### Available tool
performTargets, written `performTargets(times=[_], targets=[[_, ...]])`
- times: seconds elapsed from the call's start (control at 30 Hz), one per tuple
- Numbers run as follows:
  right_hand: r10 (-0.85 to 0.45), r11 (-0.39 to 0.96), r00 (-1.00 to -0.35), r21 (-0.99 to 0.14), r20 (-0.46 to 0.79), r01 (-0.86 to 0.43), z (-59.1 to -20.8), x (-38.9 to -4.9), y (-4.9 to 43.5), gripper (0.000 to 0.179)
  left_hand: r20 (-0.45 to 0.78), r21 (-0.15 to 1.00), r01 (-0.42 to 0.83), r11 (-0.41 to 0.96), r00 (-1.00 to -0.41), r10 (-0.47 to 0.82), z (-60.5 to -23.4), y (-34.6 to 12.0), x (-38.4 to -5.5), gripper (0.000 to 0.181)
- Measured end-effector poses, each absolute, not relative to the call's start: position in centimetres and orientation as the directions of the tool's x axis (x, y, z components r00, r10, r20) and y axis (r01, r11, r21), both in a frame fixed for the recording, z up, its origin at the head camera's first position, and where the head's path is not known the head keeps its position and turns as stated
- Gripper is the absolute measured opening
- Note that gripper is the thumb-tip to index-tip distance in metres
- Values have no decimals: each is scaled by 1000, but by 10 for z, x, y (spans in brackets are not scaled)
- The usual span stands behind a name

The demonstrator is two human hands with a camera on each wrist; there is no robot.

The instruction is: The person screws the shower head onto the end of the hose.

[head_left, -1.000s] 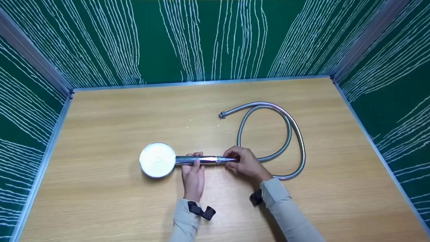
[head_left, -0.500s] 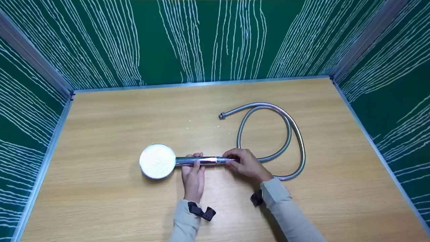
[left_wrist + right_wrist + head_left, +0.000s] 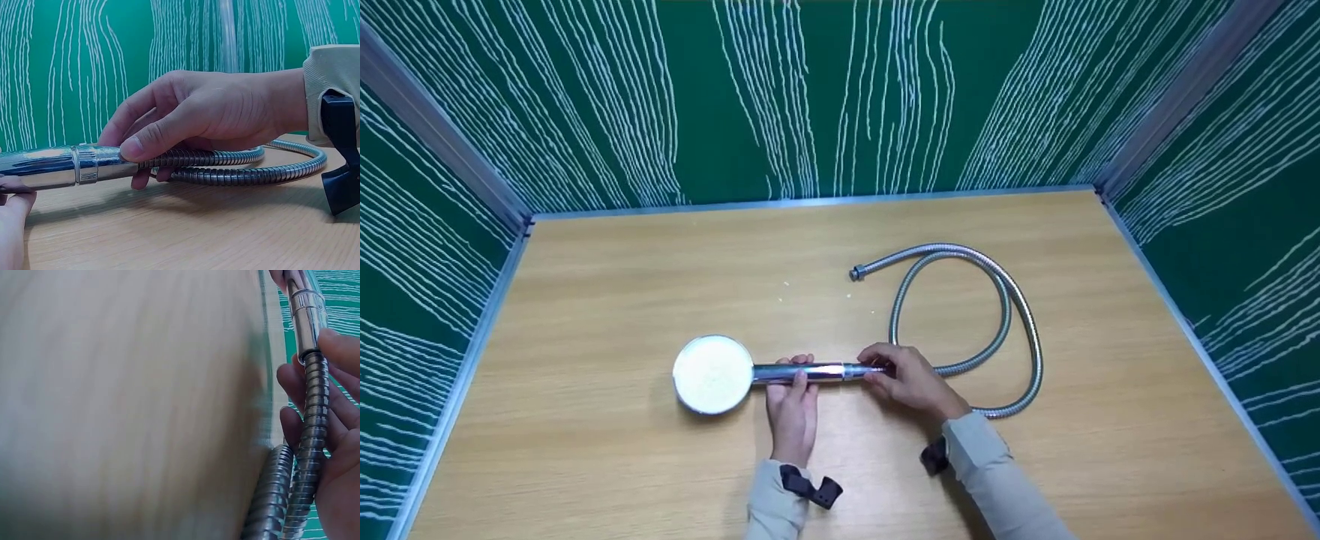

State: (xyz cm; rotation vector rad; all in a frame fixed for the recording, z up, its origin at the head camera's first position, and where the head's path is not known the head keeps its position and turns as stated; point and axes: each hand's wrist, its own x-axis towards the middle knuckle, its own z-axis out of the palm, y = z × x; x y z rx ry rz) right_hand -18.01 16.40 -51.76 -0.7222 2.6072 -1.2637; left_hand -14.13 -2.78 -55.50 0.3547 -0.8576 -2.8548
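Note:
A shower head (image 3: 712, 375) with a round white face and a chrome handle (image 3: 825, 372) lies sideways in the head view, its face to the left. My left hand (image 3: 791, 416) grips the handle near its middle, thumb on top. At the handle's right end my right hand (image 3: 911, 379) pinches the chrome hose connector (image 3: 115, 163) between thumb and fingers. In the left wrist view the connector meets the handle end. A ribbed metal shower hose (image 3: 315, 416) runs out of the connector and past my right palm in the right wrist view.
The hose loops over the wooden table (image 3: 607, 300) at the right, its free end nut (image 3: 856, 273) pointing left. A few small white bits lie near the table's middle. Green walls with white streaks (image 3: 720, 97) enclose the back and sides.
The whole scene sits slightly lower in the head view. My right fingers have shifted slightly on the connector; my left hand keeps its grip on the handle.

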Motion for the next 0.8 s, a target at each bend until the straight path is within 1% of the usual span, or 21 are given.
performTargets(times=[0.17, 0.3, 0.57, 0.8], targets=[[-497, 508, -860, -765, 115, -396, -520, -178, 165, 27, -149, 556, 83, -827, -969, -198, -556, -28, -139, 24], [-482, 528, -871, -763, 94, -374, -519, -180, 164, 33, -122, 557, 93, -826, -974, -192, -556, -28, -139, 24], [-444, 547, -895, -778, 42, -308, -520, -177, 162, 27, -162, 550, 68, -832, -969, -186, -556, -27, -139, 24], [-457, 550, -887, -762, 68, -342, -519, -179, 162, 23, -165, 548, 75, -833, -967, -196, -553, -27, -139, 25]])
